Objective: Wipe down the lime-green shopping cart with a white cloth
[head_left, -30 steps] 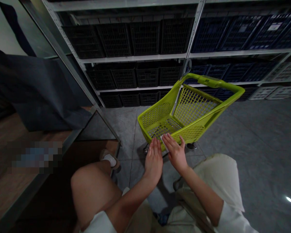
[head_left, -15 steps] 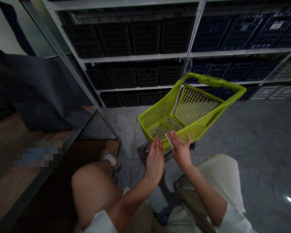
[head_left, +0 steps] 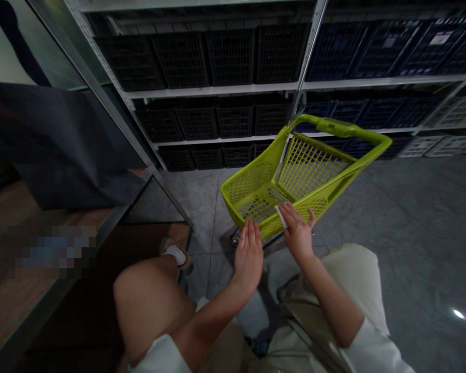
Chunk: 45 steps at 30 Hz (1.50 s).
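Observation:
A lime-green plastic shopping cart (head_left: 252, 173) with lattice walls stands in front of me, its basket bare inside. At the cart's near left corner, my left hand (head_left: 249, 254) lies over the rim with its fingers straight and side by side; its thumb is hidden. My right hand (head_left: 297, 233) presses a thin white cloth or wipe (head_left: 281, 216) against the near top rim, to the right of my left hand. Only an edge of the white piece shows beyond the fingers. The right thumb or little finger sticks up apart from the rest.
Behind the cart runs a white metal rack (head_left: 213, 91) holding rows of black crates (head_left: 231, 57) and blue crates (head_left: 334, 52). To my left is a wooden-topped, metal-framed table (head_left: 8, 300) with a dark bag (head_left: 73, 155) on it. My knees flank the cart's near side.
My right hand has slid right and slightly away from me along the cart's near rim, taking the white wipe with it. My left hand has stayed at the corner.

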Motion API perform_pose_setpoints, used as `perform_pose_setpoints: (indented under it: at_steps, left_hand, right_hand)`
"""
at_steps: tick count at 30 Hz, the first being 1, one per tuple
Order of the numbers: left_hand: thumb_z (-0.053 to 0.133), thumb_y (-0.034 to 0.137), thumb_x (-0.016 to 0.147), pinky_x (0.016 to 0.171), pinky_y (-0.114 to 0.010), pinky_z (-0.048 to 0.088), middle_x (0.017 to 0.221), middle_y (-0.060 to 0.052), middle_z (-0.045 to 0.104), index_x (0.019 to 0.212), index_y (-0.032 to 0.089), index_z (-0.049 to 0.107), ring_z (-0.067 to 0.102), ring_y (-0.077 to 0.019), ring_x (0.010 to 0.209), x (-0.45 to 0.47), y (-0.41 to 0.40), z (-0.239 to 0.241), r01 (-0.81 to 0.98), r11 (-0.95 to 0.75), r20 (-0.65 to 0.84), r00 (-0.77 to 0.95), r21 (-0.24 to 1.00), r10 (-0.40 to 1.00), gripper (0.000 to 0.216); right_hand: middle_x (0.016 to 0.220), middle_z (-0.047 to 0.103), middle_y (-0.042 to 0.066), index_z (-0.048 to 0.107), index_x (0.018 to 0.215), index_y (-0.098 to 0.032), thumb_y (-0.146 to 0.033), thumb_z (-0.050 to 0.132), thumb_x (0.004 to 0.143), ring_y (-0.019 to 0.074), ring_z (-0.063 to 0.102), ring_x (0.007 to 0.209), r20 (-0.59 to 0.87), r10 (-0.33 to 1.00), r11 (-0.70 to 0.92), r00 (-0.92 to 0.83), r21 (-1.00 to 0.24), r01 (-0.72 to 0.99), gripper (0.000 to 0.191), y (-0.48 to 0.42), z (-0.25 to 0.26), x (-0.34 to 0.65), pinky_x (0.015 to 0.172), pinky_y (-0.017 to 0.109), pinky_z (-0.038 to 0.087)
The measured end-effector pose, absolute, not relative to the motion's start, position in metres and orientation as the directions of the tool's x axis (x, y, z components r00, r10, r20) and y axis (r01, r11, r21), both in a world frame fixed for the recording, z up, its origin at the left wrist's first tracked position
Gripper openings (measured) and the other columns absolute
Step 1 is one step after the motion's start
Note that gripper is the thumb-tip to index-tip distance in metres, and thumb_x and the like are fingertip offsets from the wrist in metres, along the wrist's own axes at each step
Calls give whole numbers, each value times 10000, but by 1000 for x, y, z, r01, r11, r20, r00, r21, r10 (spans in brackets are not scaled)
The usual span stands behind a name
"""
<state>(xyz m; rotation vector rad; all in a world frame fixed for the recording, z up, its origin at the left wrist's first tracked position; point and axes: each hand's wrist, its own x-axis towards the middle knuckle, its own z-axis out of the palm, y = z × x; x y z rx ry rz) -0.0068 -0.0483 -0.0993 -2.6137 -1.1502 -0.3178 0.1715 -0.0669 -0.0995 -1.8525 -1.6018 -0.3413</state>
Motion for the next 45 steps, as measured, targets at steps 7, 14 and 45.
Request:
perform_pose_setpoints:
  at_steps: [7,14,45]
  left_hand:
    - [436,123,908,1243,-402,288,1578,-265,358,1499,-75,331,274,-279,1519,-10,-46,-100,749,-650,295,656,-134,695,632]
    - [411,128,911,1246,-430,282,1593,-253,336,1561,-28,193,264,-266,1523,-8,-48,-101,751,-653,318,646,-101,694,703]
    - [433,123,926,1251,-374,273,1586,-260,347,1504,-69,327,266,-266,1522,-8,-49,-98,749,-650,293,655,-127,697,618]
  right_hand:
    - [1424,614,62,518,1425,-271,-10,420,768,201,525,1364,530,841,244,-110,-191,951,714,-69,-98,158,1210,499,39]
    - [1410,626,54,548,1396,-280,-12,449,708,236,533,1359,595,772,-96,224,-239,966,745,-63,-93,207,1210,540,62]
    - [1380,649,36,580,1368,-298,-20,440,759,249,529,1365,612,771,-46,175,-221,974,685,-61,-92,219,1227,593,-62]
